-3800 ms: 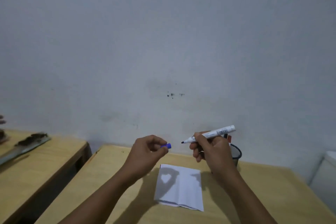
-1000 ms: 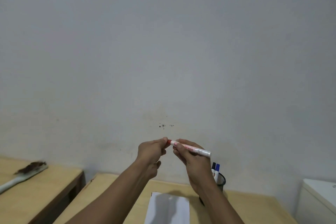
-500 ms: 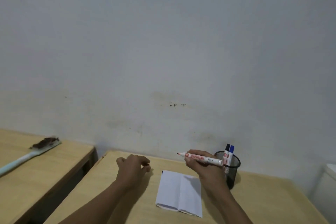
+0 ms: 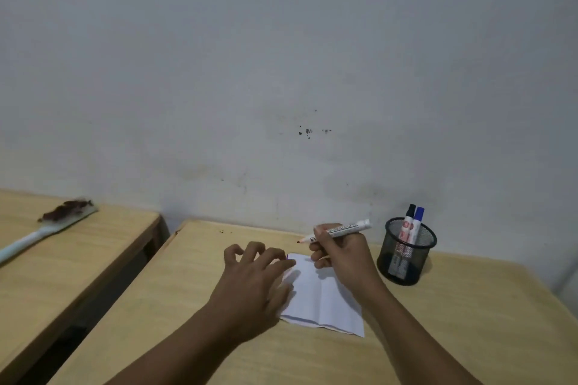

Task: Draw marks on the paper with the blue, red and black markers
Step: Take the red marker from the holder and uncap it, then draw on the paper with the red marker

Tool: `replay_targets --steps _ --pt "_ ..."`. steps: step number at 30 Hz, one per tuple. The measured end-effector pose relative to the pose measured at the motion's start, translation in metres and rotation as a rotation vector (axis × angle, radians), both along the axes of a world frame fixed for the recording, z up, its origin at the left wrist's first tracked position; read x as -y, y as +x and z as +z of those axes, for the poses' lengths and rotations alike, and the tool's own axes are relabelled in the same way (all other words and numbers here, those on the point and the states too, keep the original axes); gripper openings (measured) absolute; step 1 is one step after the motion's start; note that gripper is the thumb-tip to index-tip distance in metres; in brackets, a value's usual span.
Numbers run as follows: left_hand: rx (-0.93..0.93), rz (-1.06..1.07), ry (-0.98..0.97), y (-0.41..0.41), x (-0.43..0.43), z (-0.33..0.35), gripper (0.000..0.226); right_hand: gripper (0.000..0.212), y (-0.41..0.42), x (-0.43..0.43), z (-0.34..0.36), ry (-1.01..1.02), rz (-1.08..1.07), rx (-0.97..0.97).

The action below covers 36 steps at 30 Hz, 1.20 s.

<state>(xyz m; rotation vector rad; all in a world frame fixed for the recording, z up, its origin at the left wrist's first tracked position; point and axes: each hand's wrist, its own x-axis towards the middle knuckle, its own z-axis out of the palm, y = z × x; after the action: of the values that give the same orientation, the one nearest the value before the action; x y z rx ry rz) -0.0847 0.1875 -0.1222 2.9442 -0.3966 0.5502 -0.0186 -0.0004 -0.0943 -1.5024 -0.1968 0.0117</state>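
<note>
A white folded paper lies on the wooden desk; a small blue mark shows at its far left corner. My right hand grips the uncapped red marker, whose tip points left just above the paper's far edge. My left hand rests on the paper's left edge with its fingers spread; no cap shows in it. The black marker and the blue marker stand capped in a black mesh holder to the right of my right hand.
A second wooden desk stands to the left across a narrow gap, with a long-handled brush lying on it. The wall rises right behind both desks. A white object shows at the right edge.
My left hand has slid right onto the paper and its fingers have spread. My right hand holds the red marker a little lower over the paper. The view has tilted down.
</note>
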Motion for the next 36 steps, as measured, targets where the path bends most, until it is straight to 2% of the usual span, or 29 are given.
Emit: replay_targets --steps 2,4,8,10,16,21,36 --pt "-0.079 -0.06 0.151 -0.001 0.0 -0.002 0.045 0.017 0.01 -0.01 -0.005 -0.051 0.038 -0.015" --pt "-0.148 -0.074 0.198 -0.004 -0.002 -0.004 0.045 0.017 0.02 -0.018 -0.012 -0.091 0.042 -0.034" --pt "-0.209 -0.072 0.159 -0.006 -0.004 -0.012 0.046 0.01 0.04 -0.024 -0.037 -0.182 0.049 -0.075" --pt "-0.241 -0.074 0.11 -0.004 -0.006 -0.013 0.048 0.014 0.043 -0.025 -0.045 -0.232 0.034 -0.066" --pt "-0.359 -0.1 0.063 -0.003 -0.014 -0.02 0.065 0.018 0.04 -0.022 -0.053 -0.373 0.026 0.066" --pt "-0.435 -0.071 0.09 -0.007 -0.014 -0.025 0.066 0.018 0.041 -0.024 -0.056 -0.401 0.011 0.107" --pt "-0.459 -0.087 0.078 -0.007 -0.013 -0.022 0.067 0.017 0.045 -0.025 -0.06 -0.443 0.015 0.131"
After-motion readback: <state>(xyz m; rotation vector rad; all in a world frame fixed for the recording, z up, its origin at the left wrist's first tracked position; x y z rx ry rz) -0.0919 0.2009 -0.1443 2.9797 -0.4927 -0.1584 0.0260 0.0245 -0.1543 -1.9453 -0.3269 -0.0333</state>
